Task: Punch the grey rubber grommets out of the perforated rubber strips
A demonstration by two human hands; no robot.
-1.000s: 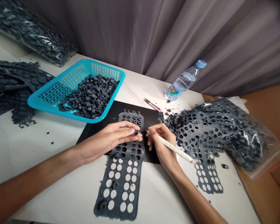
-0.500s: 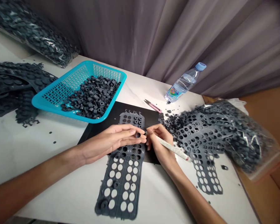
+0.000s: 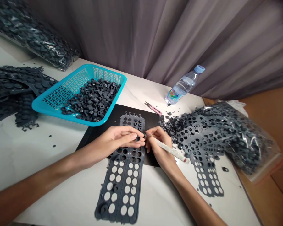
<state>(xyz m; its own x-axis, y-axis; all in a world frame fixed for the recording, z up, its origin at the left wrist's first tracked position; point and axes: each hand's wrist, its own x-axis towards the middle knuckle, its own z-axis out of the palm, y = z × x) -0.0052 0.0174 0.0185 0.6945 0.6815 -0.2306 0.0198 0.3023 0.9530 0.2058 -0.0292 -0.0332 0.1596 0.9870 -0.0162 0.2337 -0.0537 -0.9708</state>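
Note:
My left hand is closed on a small dark rubber ring, pinched near the fingertips. Facing it, my right hand grips a whitish, pen-like stick whose tip end is hidden by the fingers. Both hands hover over a long dark rubber sheet full of round holes. A few rubber plugs still sit in that sheet, with a cluster at its far end. Under its far half lies a black mat.
A blue basket holds many dark rubber pieces. Behind the mat lie pink-handled thread snips and a water bottle. Punched sheets and a filled plastic bag occupy the right. Another filled bag and more sheets are left.
The camera view has shifted slightly. My left thumb and fingers have closed a little around the ring, and the stick in my right hand has moved slightly left.

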